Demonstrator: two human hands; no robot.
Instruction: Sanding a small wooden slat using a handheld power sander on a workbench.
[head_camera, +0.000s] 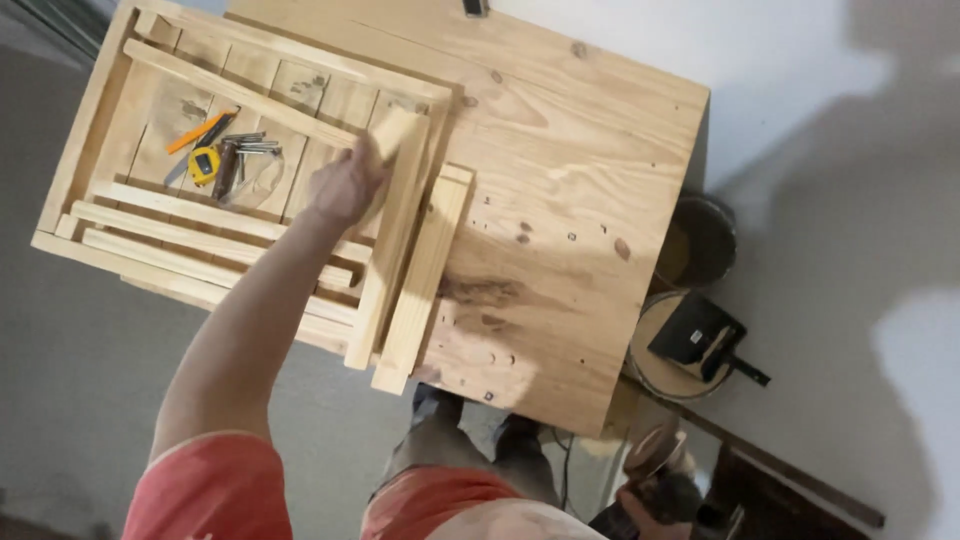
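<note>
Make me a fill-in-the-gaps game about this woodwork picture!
1. The left hand grips a small block made of ____.
2. The little tape measure is coloured ____.
3. The tape measure lies ____ the wooden frame.
4. The dustpan on the floor is coloured ____.

Missing words: wood; yellow; inside; black

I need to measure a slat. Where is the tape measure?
The yellow tape measure lies inside the wooden frame at upper left, beside the orange pencil and metal bits, left of the left hand.
</note>
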